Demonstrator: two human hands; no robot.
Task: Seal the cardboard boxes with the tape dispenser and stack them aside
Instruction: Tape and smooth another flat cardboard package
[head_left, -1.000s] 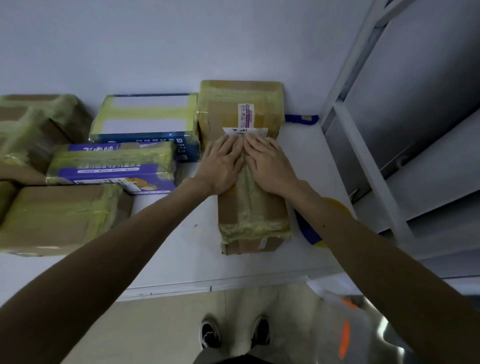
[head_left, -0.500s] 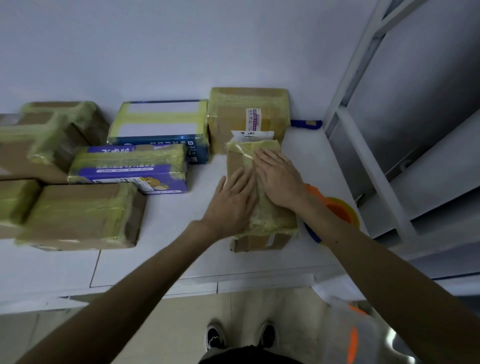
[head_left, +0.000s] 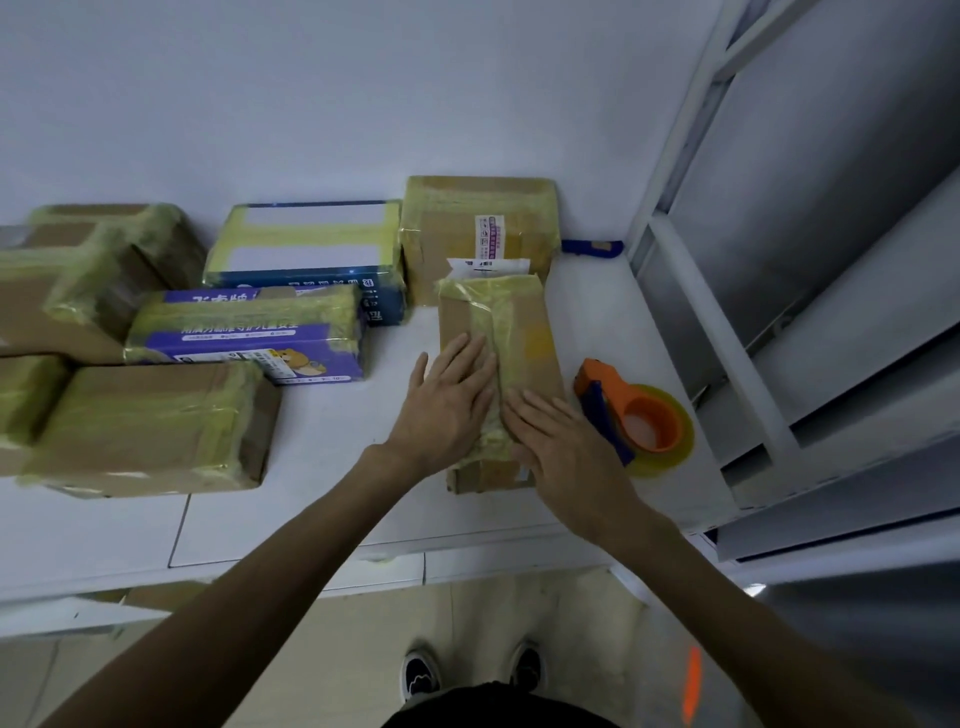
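Both hands lie flat with straight fingers, left hand (head_left: 451, 402) and right hand (head_left: 563, 447), pressing the taped cardboard box (head_left: 524, 332) on the tabletop (head_left: 322, 483). The tape dispenser (head_left: 636, 415) sits just beside it.

White table (head_left: 322, 519) runs along a pale wall (head_left: 311, 104); the top is made of panels, with a seam showing left of centre and another along the front edge. A blue utility knife (head_left: 592, 246) lies flat at the back of the table, against the wall. At the right stands a metal rack (head_left: 727, 343) with a white frame and grey, dully reflective shelf panels. The floor (head_left: 467, 608) below is beige tile. Two dark shoes with white markings, left shoe (head_left: 421, 675) and right shoe (head_left: 527, 670), point toward the table. An orange strip (head_left: 691, 686) is at lower right, blurred and not identifiable.
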